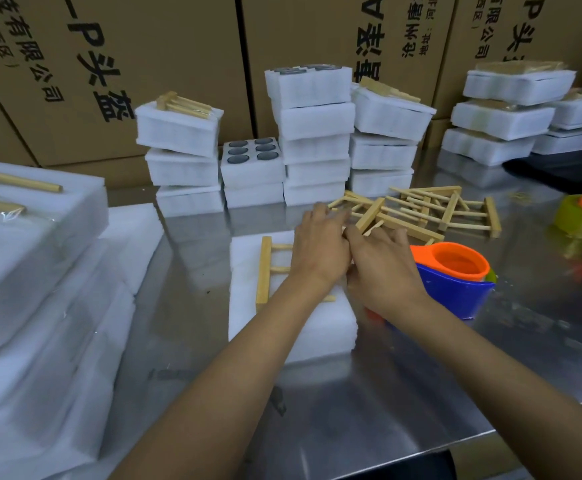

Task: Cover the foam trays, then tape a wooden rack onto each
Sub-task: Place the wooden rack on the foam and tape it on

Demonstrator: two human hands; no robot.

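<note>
Covered foam tray (293,327): white, lying flat near the middle of the steel desk (403,393). Wooden rack (268,268): lying on top of the tray, left rail and two rungs visible, remainder hidden under the wrists. Left hand (320,247): over the rack's far end, fingers stretched forward, touching the loose racks; grasp cannot be told. Right hand (383,268): beside the left, touching it, fingers spread; what it holds cannot be told. Loose racks (421,213): heaped just beyond the hands. Tape dispenser (455,278): orange and blue, just right of the right hand. Foam tray stacks (313,140): along the back, against cardboard boxes (144,64).
</note>
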